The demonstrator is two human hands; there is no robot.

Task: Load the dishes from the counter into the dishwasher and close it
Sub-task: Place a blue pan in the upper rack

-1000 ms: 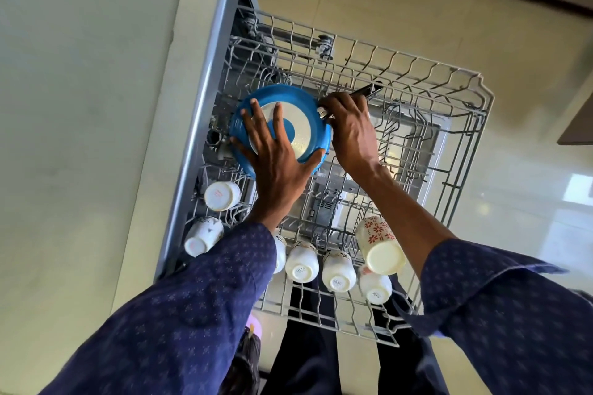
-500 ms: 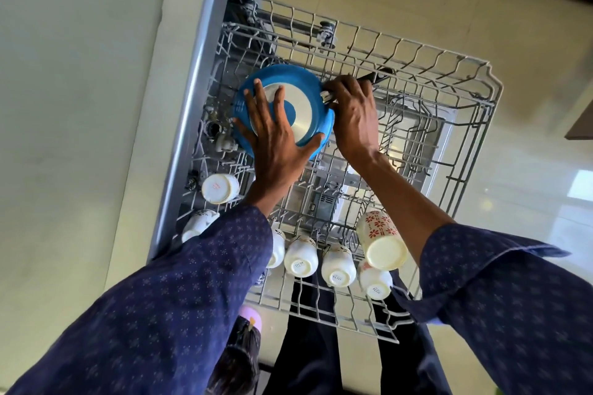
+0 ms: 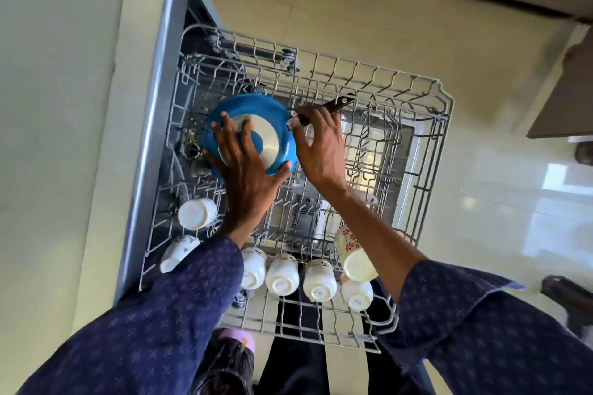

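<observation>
Upper dishwasher rack (image 3: 414, 151): inverted blue pan (image 3: 253, 131) at back-left; white cups (image 3: 284, 276) along front, floral mug (image 3: 353, 253) front-right. Left hand (image 3: 247, 170) lies spread on the pan's base; right hand (image 3: 321, 147) hovers fingers apart by its black handle (image 3: 333, 104).

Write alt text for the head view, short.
A person's left hand presses spread fingers on the base of an upturned blue pan in the pulled-out dishwasher rack, while the right hand is at its black handle. White cups sit upside down along the near edge.

One blue pan (image 3: 256, 125) sits in the single wire rack (image 3: 417, 99). Six white cups (image 3: 282, 272) lie there, plus one flowered mug (image 3: 353, 250). Two hands show, left (image 3: 247, 170) and right (image 3: 321, 144).
</observation>
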